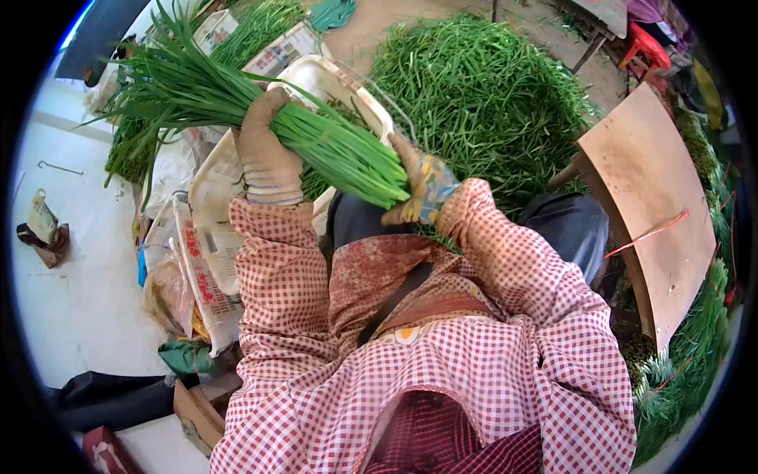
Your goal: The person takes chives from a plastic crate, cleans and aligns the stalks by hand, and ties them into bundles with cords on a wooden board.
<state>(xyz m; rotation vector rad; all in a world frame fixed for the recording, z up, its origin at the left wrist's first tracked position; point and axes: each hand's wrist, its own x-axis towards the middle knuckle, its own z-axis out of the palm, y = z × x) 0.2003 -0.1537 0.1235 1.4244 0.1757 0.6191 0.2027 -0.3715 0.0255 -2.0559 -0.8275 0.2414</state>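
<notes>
A thick bunch of green chives (339, 150) lies slantwise in front of me, leaf tips at upper left and pale stem ends toward the right. My left hand (268, 142), in a tan glove with a striped cuff, is wrapped around its middle. Around the stem ends curls my right hand (422, 186), in a yellow and blue patterned glove; part of its fingers is hidden. Below the bunch, a whitish plastic basket (367, 107) holds more greens.
A large heap of loose greens (482, 103) lies ahead. To the right stands a tilted brown board (655, 205) with a red tie (647, 235) on it. White crates (284, 49) with greens are at the back left. A red stool (647, 47) stands far right.
</notes>
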